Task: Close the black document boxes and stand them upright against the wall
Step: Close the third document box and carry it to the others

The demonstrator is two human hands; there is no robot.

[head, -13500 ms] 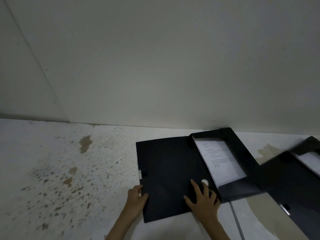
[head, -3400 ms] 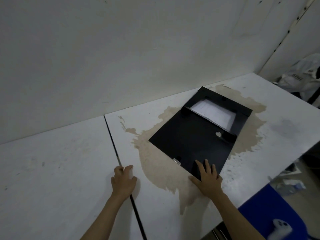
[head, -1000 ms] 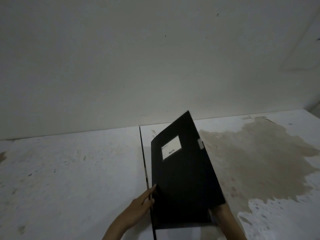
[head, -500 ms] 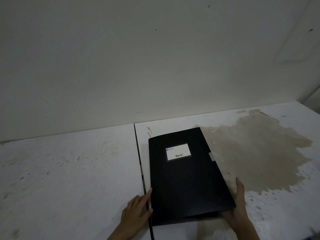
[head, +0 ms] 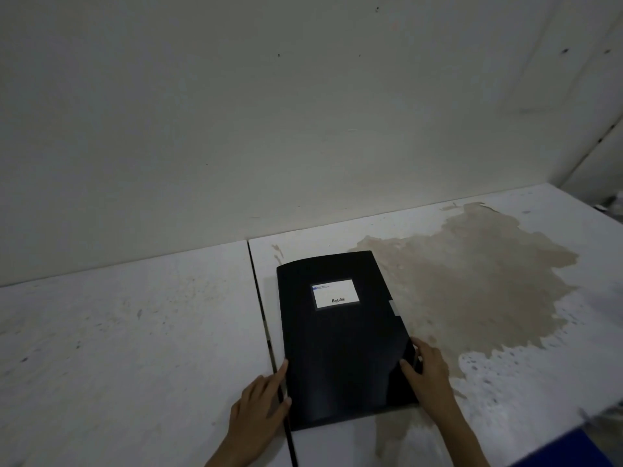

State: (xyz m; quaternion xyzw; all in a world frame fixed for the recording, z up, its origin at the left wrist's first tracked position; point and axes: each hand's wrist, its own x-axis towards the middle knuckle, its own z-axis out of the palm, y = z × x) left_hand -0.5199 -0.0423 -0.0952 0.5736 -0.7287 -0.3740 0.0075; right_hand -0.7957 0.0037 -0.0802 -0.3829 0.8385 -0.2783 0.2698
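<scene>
A closed black document box lies flat on the white table, its white label facing up and its long side pointing toward the wall. My left hand rests against the box's near left edge with fingers spread. My right hand grips the near right edge, thumb on top of the cover. No other document box is in view.
A dark seam between two table panels runs just left of the box. A large brown stain covers the table to the right. Something blue shows past the table's near right edge.
The box went from tilted up on its edge to lying flat with the label up. My right hand has shifted up onto the right edge; my left hand stays at the left edge.
</scene>
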